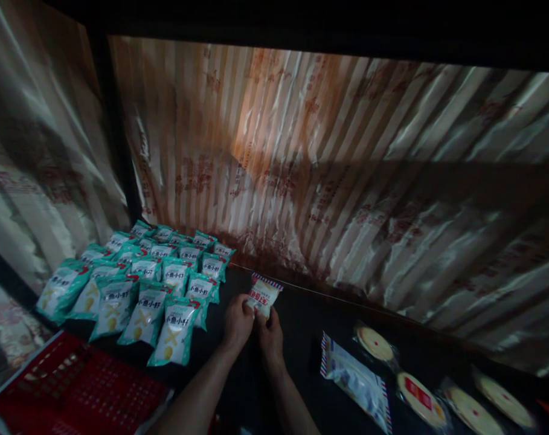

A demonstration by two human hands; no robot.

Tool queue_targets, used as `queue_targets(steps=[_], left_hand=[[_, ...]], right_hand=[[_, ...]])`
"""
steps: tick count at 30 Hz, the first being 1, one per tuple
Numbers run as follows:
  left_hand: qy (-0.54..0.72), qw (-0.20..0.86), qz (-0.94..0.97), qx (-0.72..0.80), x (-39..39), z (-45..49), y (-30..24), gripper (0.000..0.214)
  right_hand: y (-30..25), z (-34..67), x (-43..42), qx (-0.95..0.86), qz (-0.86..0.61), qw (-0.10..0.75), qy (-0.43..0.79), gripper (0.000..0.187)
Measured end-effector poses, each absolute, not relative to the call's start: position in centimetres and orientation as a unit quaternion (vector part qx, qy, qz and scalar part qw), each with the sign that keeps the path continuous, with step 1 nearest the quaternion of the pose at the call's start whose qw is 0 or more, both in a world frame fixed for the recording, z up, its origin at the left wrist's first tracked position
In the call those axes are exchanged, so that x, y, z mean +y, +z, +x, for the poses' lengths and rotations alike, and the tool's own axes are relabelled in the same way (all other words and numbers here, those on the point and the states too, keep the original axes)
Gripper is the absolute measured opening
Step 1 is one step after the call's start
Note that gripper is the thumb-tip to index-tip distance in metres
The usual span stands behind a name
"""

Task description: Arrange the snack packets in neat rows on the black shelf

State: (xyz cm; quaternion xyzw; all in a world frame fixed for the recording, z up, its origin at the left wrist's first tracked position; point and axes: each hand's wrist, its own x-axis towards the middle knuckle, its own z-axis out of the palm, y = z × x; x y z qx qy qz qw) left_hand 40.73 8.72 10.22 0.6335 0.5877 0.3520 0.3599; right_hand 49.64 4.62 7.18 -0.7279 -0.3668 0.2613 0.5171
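Dark shelf point(301, 329) with printed sheeting point(265, 151) behind; at the near left a red basket point(75, 386), and just beyond it teal bags point(141, 272) in rows, printed faces showing. Right of the bags, left hand point(238, 323) and right hand point(270, 341), side by side, grasp 1 small packet point(264, 294) at its near end, over mid-shelf, striped edge pointing away; whether it touches the shelf cannot be told. Farther right, apart from the hands, 1 pouch point(356, 380) lies slantwise near 4 round packs point(374, 344), 1 with a red label point(418, 393).
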Motion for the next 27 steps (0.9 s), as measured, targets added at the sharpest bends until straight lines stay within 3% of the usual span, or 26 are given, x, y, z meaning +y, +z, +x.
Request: queue_targets(steps=[7,19,27], left_hand=[[0.367,0.347,0.623,0.597,11.1,40.6,9.8,0.030],[0.372,0.286,0.634,0.615,12.2,40.4,9.0,0.037],[0.367,0.330,0.632,0.598,13.0,40.1,8.4,0.039]], right_hand=[[6.7,49.9,7.7,-0.417,-0.721,0.508,0.217,0.054],[5.8,49.9,12.5,-0.425,-0.708,0.523,0.211,0.060],[5.6,50.0,14.5,-0.427,-0.718,0.504,0.220,0.059]])
